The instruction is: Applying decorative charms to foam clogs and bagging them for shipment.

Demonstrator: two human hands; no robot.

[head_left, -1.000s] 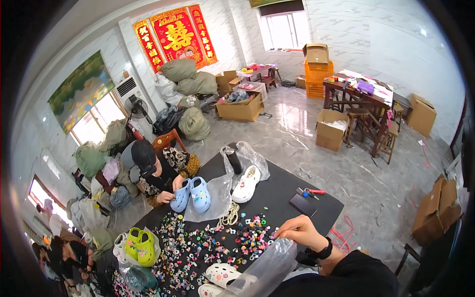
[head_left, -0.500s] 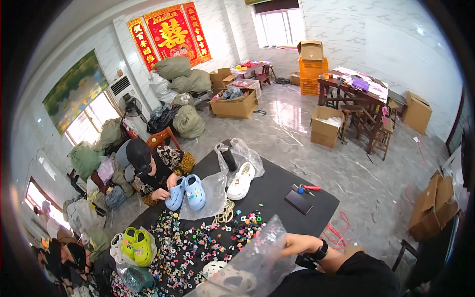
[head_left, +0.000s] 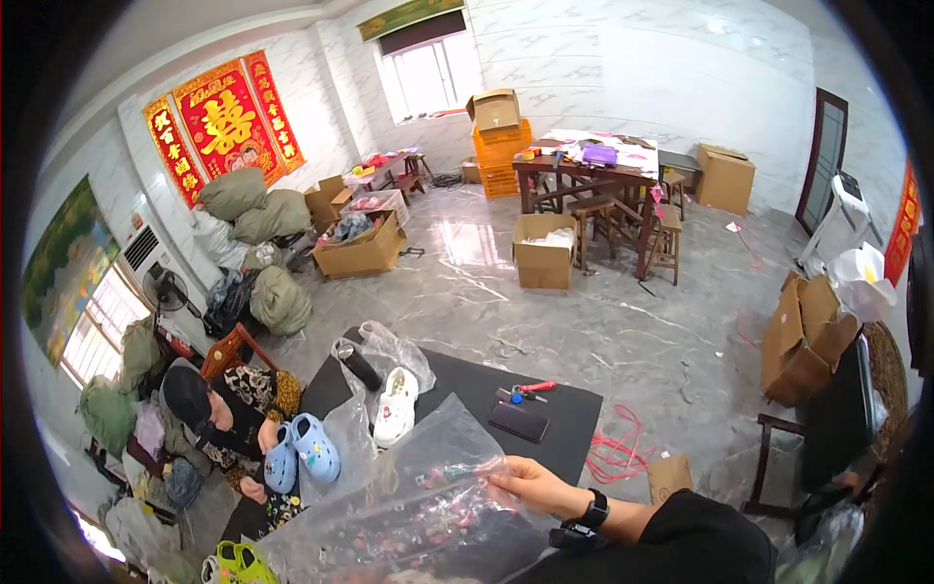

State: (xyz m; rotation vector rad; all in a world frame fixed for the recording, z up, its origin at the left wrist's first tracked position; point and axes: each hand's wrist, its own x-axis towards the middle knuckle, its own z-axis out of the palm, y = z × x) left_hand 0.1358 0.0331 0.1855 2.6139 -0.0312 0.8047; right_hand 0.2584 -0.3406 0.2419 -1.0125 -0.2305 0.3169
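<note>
A marble-floored workroom stacked with cardboard boxes [head_left: 543,263]: at a black table [head_left: 574,414], the person's right hand [head_left: 530,484] pinches a clear plastic bag [head_left: 409,506], fingers closed on its upper edge, above scattered shoe charms. Left hand unseen.

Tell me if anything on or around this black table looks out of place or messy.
Mostly ordinary work clutter. One oddity: a loose tangle of pink cord lies on the floor off the black table at its far right corner. The right hand lifts a clear plastic bag that hides the small charms beneath it.
</note>
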